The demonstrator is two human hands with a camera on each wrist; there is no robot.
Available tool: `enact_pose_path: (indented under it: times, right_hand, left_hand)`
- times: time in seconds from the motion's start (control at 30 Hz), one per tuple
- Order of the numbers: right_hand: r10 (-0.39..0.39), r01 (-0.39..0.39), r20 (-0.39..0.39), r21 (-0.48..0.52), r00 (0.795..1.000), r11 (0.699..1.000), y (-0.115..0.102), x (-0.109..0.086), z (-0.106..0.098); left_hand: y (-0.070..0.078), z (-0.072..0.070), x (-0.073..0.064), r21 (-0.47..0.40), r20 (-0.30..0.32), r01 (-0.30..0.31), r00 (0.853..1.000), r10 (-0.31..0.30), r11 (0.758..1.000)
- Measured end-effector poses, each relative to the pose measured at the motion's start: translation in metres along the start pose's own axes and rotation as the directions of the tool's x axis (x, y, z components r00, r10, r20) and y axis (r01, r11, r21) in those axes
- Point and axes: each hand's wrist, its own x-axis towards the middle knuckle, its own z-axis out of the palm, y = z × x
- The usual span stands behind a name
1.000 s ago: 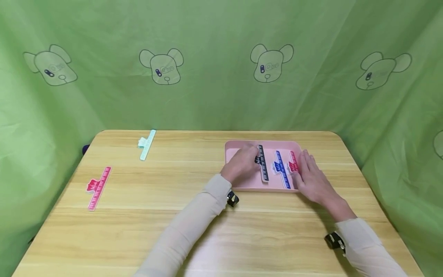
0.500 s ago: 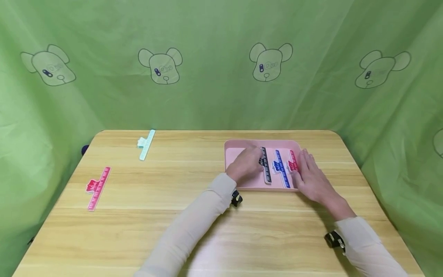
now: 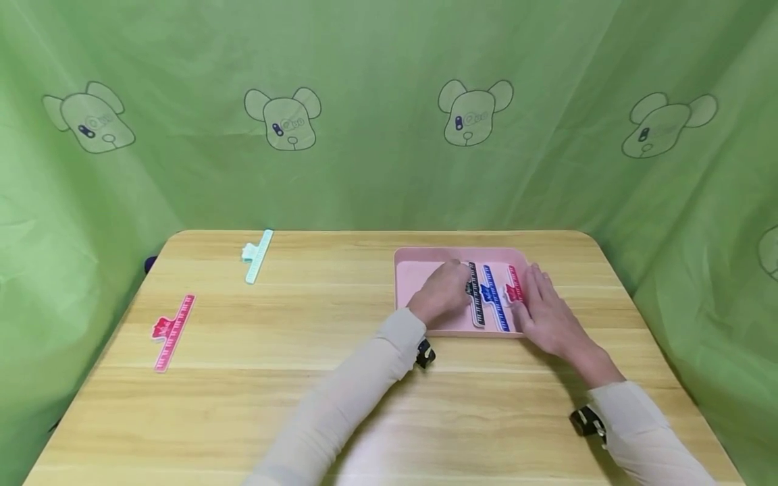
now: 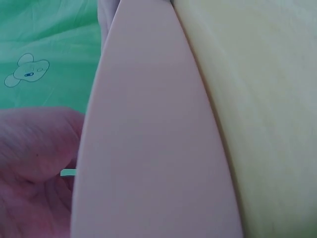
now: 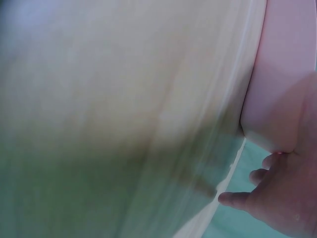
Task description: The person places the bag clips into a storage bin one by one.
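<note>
A pink tray (image 3: pixel 428 331) lies toward the right of the table. Inside it, my left hand (image 3: pixel 442 290) grips a black clip (image 3: pixel 477 297) with a piano-key strip. That clip stands close beside a blue clip (image 3: pixel 495 300) of the same shape, and whether they touch I cannot tell. Farther right in the tray is a red clip (image 3: pixel 512 287), partly hidden by my right hand (image 3: pixel 552 320). The right hand rests along the tray's right side with straight fingers. In the left wrist view the tray's wall (image 4: pixel 153 124) hides most of the left hand (image 4: pixel 34 153).
A pink-red clip (image 3: pixel 173 334) lies at the table's left, and a mint-green clip (image 3: pixel 260 256) lies near the back edge. The wooden table (image 3: pixel 292 324) is enclosed by a green curtain (image 3: pixel 377 182) with printed bear heads.
The left hand has moved right with the black clip, from the middle of the tray to close beside the blue clip. The right hand has stayed at the tray's right side.
</note>
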Motion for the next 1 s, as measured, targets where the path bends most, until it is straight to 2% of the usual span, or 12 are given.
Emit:
enact_pose_path:
  times: [0.2,0.43,1.0]
  right_hand:
    - [-0.002,0.002,-0.001,-0.004,1.0,1.0,0.0006,-0.0001,0.0025]
    - [-0.013,0.013,-0.003,-0.002,1.0,1.0,0.0003,0.0011,0.0028]
    - [-0.014,0.014,-0.006,0.004,1.0,1.0,0.0017,0.001,0.0033]
  left_hand:
    - [0.0059,0.0023,0.0011,0.049,0.003,0.018,1.0,-0.018,0.999]
    - [0.0049,-0.0008,-0.0013,0.078,-0.008,0.086,0.996,-0.086,0.993]
    - [0.0049,-0.0016,-0.0028,0.061,-0.011,0.083,0.997,-0.083,0.995]
